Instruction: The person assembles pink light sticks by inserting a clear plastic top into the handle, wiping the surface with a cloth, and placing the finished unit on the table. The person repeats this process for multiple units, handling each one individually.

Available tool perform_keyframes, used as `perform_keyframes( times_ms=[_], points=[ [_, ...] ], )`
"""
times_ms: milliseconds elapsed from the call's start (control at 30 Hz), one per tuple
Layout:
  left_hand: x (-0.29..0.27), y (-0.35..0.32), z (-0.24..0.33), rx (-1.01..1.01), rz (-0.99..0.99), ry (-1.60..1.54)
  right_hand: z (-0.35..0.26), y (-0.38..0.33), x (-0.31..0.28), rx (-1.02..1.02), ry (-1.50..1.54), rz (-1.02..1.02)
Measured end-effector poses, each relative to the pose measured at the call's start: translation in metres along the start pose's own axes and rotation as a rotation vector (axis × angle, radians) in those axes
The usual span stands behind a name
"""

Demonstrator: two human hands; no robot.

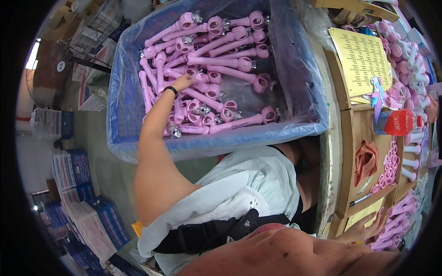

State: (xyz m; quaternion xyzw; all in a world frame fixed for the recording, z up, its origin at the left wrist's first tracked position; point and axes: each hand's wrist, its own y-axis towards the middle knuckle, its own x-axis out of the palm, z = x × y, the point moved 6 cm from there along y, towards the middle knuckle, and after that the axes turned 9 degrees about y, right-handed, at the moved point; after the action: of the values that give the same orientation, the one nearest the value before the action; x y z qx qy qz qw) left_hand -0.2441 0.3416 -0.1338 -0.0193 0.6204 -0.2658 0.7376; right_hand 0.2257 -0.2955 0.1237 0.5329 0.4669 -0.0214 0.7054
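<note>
My left hand (183,83), with a black band at the wrist, reaches into a blue crate (216,145) lined with clear plastic. Its fingers are closed on a pink toy wand (200,86) lying in the pile; part of the grip is hidden. Many similar pink wands (230,71) with openwork round heads and silvery, clear tips lie across one another there. At the lower right, my right hand (361,231) rests at the workbench with fingers stretched out. Beside it are a yellow paper (363,216) and a heap of pink handle parts (396,223).
On the bench stand a bottle with a red label (396,123), a printed yellow sheet (361,60), a reddish-brown cloth (367,161), pink rings (390,168) and a marker (360,199). Stacks of blue-and-white boxes (99,225) stand on the floor at the left.
</note>
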Motion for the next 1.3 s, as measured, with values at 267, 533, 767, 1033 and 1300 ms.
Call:
perform_keyframes(
  times_ms=[267,533,767,1033,1300],
  points=[
    [0.029,-0.015,-0.176,-0.787,0.272,0.352,0.025,-0.014,-0.051,0.081,-0.084,-0.072],
    [0.029,0.015,-0.222,-0.706,0.043,-0.303,-0.006,0.022,-0.018,0.116,-0.018,-0.116],
    [-0.019,0.014,-0.173,-0.747,0.354,-1.522,-0.034,0.043,0.064,0.098,0.371,-0.213],
    [-0.063,-0.025,-0.121,-0.44,0.411,-2.174,-0.023,0.083,0.125,0.147,0.37,-0.326],
    [-0.072,-0.172,0.123,0.406,-0.276,-2.168,0.036,0.089,0.009,0.343,1.079,0.675]
  ],
)
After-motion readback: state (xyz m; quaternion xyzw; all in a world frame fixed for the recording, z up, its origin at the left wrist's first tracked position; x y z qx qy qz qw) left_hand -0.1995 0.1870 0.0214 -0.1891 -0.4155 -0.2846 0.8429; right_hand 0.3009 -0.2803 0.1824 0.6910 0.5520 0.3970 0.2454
